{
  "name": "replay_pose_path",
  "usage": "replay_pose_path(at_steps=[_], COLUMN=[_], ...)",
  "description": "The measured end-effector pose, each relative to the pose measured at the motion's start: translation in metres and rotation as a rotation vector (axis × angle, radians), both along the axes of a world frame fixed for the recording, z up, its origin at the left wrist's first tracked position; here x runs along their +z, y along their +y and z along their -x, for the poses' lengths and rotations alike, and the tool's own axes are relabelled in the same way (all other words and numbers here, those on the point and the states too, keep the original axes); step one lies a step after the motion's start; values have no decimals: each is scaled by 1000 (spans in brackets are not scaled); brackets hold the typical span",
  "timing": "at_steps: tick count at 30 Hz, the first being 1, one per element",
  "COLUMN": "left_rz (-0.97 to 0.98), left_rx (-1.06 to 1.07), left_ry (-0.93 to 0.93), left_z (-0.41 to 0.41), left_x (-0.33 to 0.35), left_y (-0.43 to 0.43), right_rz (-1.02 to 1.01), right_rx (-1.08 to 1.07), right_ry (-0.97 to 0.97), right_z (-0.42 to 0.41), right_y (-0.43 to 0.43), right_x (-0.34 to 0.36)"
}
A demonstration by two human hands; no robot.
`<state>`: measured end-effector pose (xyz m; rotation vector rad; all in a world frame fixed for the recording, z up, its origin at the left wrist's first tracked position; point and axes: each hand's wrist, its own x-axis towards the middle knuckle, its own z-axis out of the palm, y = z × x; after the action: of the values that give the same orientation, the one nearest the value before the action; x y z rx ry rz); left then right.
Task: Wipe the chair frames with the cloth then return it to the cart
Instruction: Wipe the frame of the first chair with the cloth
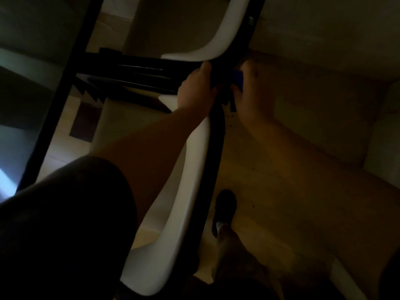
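Note:
The scene is dim. A chair with a white shell [190, 169] and a black metal frame [213, 148] fills the middle of the head view. My left hand [195, 85] grips the edge of the white shell where it meets the black frame. My right hand [251, 92] is closed on a blue cloth [237, 77] and presses it against the black frame just right of the left hand. Most of the cloth is hidden under the fingers. No cart is in view.
A second black frame bar [62, 94] runs diagonally at the left. My foot in a dark shoe [225, 208] stands on the wooden floor [281, 191] below the chair. A pale wall or furniture edge [381, 148] lies at the right.

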<state>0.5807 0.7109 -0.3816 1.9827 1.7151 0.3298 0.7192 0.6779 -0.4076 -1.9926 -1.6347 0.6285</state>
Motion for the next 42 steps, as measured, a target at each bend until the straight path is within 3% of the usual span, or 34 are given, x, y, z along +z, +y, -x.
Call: replay_pose_path(at_steps=[4,6,11,17,29,36,40,42], left_rz=[147,204,305,368,420,449,520,465], left_rx=[-23,5,19,-74,-198,-270,-281,-311], left_ry=[7,-38,-84,19,57,184,161,203], left_z=[17,22,33,69,169,230,263,273], left_x=[-15,-20,-18,-15,-4,-19,-26,-29], left_y=[-20,-33,-76,-166,-354,-436,-462,-472], right_rz=[233,254,278,369,532,698,821,862], right_rx=[70,41,63,28,50,130,234,293], right_ry=[170,246,194,238,140,212,104,52], right_z=[6,11,18,54,152,196,220,226], right_y=[-22,-36,-83,-185,-372,-451,-472,-477], right_x=[-4,-3,8,15,32,31,20,20])
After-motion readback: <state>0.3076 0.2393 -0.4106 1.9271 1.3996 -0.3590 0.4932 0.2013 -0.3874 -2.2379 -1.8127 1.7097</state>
